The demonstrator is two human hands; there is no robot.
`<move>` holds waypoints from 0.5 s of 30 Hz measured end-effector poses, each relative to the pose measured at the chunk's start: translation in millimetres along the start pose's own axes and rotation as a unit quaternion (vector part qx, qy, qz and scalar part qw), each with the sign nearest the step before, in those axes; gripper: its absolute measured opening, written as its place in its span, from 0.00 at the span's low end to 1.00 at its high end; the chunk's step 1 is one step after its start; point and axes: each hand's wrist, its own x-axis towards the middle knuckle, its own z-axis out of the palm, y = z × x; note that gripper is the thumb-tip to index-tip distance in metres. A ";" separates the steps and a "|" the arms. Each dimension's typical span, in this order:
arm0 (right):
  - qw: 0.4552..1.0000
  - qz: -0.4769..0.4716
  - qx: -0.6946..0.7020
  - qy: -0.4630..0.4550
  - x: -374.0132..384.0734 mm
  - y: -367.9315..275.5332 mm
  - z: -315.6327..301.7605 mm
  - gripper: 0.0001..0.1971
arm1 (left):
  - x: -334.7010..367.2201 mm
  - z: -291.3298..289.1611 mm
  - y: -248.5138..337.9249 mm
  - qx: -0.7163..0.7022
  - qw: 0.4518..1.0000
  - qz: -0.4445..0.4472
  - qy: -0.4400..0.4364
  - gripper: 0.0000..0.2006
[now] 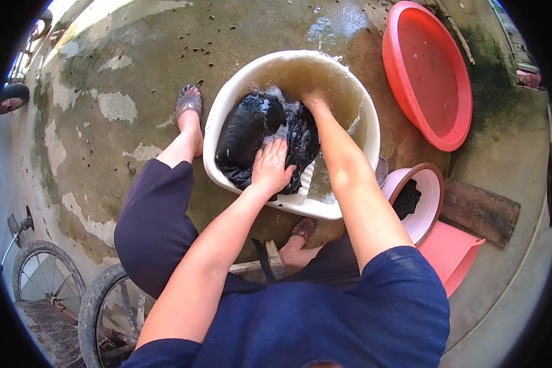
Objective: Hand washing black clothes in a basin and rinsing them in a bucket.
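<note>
A white tub [213, 147] of murky water stands between my feet, with a wet black cloth [242, 132] bunched in its left half. My left hand [272, 164] lies on the cloth near the tub's front side, fingers stretched out, with a little foam about them. Beside the cloth's far right edge, my right hand [314, 101] reaches into the water; its fingers are hidden, so whether they grip anything does not show. A white ribbed washboard part [305, 184] shows by the near rim, just right of the cloth.
A large red basin [405, 80] leans at the far right. Near my right arm are a pink basin [432, 202] with black cloth [407, 199] inside, a pink plastic container [451, 257] and a wooden board [481, 211]. Spoked wheels [46, 270] stand at the lower left on wet concrete.
</note>
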 end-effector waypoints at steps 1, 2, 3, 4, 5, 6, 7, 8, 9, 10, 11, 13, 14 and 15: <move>0.998 -0.036 -0.028 -0.038 -12.4 -19.5 -1.2 0.24 | -9.3 -3.9 -13.1 0.002 0.999 -0.047 -0.008 0.36; 0.977 0.005 0.087 -0.194 -45.1 -61.9 -14.0 0.26 | -24.2 -9.6 -33.9 -0.017 0.995 -0.101 0.008 0.40; 0.977 -0.016 0.104 -0.185 -49.4 -38.9 -20.1 0.25 | -19.2 -11.3 -24.8 -0.022 0.993 -0.109 0.038 0.41; 0.974 -0.039 0.123 -0.187 -60.8 -29.6 -22.5 0.24 | -17.2 -12.6 -20.7 -0.022 0.990 -0.128 0.064 0.43; 0.973 -0.205 0.077 -0.071 -85.4 -13.7 -21.7 0.21 | -14.4 -13.7 -16.8 -0.009 0.990 -0.136 0.043 0.44; 0.928 -0.368 0.037 0.042 -130.1 -22.8 -30.7 0.17 | -16.6 -17.1 -20.2 -0.016 0.989 -0.143 0.045 0.44; 0.908 -0.413 0.055 0.041 -164.5 -37.4 -40.9 0.15 | -17.2 -13.8 -23.3 -0.015 0.989 -0.138 0.047 0.42; 0.887 -0.454 0.073 0.044 -187.5 -50.0 -41.5 0.14 | -17.0 -9.2 -25.8 -0.014 0.990 -0.128 0.047 0.40; 0.897 -0.431 0.087 0.048 -196.6 -52.3 -23.1 0.13 | -20.1 -1.2 -30.1 -0.008 0.989 -0.123 0.078 0.36; 0.918 -0.378 0.060 0.104 -195.2 -56.2 -6.0 0.10 | -20.5 -8.8 -26.8 -0.008 0.992 -0.114 0.061 0.32; 0.928 -0.342 0.021 0.145 -182.5 -58.9 11.0 0.09 | -16.7 -10.2 -25.8 0.006 0.993 -0.118 0.027 0.32; 0.956 -0.242 -0.043 0.159 -140.2 -61.6 34.0 0.07 | -6.3 -19.3 -26.3 -0.084 0.983 -0.160 -0.026 0.35; 0.973 -0.176 -0.069 0.131 -118.4 -62.2 38.7 0.08 | -11.9 -15.3 -26.2 -0.059 0.991 -0.114 0.044 0.35; 0.996 -0.076 -0.016 0.049 -102.7 -73.8 39.8 0.11 | -16.9 -16.7 -32.3 -0.014 0.994 -0.101 0.025 0.35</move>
